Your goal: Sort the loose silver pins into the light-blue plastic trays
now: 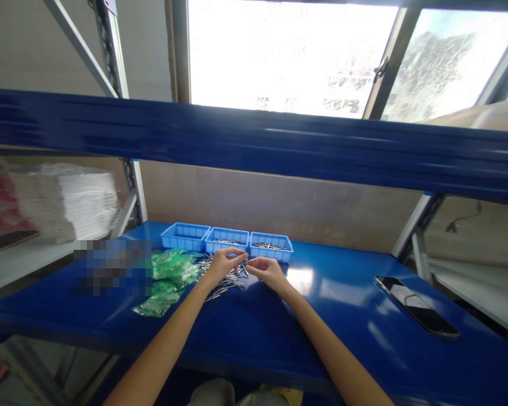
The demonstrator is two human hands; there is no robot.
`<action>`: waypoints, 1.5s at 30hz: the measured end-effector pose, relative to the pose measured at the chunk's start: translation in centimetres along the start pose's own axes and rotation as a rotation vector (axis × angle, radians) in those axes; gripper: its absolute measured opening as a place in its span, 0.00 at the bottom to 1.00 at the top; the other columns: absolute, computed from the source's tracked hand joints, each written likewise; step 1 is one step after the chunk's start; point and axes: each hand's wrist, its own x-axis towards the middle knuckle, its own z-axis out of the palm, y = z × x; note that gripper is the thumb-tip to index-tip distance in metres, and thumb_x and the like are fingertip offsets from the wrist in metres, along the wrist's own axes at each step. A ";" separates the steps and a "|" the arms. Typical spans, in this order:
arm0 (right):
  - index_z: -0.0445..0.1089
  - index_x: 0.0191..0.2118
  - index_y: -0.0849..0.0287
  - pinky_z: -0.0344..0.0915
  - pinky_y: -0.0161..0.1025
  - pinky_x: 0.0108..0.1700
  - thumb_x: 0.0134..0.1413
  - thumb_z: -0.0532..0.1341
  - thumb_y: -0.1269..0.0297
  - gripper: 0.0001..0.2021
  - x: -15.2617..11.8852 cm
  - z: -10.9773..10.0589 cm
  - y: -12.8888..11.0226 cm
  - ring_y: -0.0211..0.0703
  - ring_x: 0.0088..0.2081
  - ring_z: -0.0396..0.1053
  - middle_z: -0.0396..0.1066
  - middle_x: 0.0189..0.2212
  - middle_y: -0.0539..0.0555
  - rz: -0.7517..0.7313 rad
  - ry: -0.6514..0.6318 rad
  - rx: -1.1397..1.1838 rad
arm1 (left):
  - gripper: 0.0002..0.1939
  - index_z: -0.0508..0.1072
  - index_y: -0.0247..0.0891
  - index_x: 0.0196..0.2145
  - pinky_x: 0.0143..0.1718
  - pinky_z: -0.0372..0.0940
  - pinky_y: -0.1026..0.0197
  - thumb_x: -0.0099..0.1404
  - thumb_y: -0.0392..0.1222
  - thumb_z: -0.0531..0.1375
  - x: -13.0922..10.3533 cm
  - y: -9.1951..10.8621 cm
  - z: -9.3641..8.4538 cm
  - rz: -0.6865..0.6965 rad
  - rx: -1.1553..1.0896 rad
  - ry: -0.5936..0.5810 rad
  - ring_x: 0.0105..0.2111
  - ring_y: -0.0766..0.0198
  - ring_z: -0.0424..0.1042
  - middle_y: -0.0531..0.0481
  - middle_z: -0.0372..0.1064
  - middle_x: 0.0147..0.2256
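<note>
My left hand [223,266] is over a loose pile of thin silvery metal rods [222,288], its thumb and fingers pinched together. Just to its right, my right hand [271,273] is pinched too, and the fingertips of both hands nearly meet. What lies between the fingertips is too small to make out, though a short shiny bit shows there. Behind the hands stand three blue plastic bins in a row. Similar rods lie in the middle bin [225,247] and the right bin [271,256]; the left bin [182,244] is beside them.
Crumpled green plastic bags [169,273] lie left of the rods, beside a blurred-out patch. A black phone [417,307] rests on the blue tabletop [338,321] at the right. A blue shelf beam [254,138] crosses above the table, in front of a bright window.
</note>
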 end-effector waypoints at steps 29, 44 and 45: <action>0.73 0.29 0.62 0.54 0.31 0.19 0.37 0.63 0.49 0.20 0.8 -0.2 1.0 0.31 0.17 0.58 0.69 0.22 0.50 0.021 0.144 0.079 | 0.20 0.71 0.33 0.29 0.12 0.48 0.68 0.47 0.54 0.62 0.3 -0.4 0.0 -0.095 -0.130 0.073 0.12 0.72 0.61 0.53 0.68 0.22; 0.72 0.35 0.61 0.51 0.29 0.17 0.37 0.62 0.50 0.21 0.5 -0.6 1.3 0.29 0.18 0.57 0.69 0.27 0.52 0.164 0.215 0.176 | 0.22 0.70 0.34 0.24 0.12 0.49 0.69 0.50 0.60 0.57 0.1 0.2 0.2 -0.064 -0.126 -0.070 0.14 0.70 0.64 0.50 0.69 0.22; 0.72 0.35 0.61 0.51 0.28 0.17 0.37 0.63 0.50 0.21 0.5 -0.6 1.3 0.29 0.19 0.58 0.69 0.29 0.52 0.168 0.233 0.179 | 0.23 0.70 0.34 0.24 0.12 0.50 0.70 0.50 0.60 0.57 0.1 0.2 0.2 -0.065 -0.127 -0.079 0.14 0.70 0.64 0.50 0.69 0.21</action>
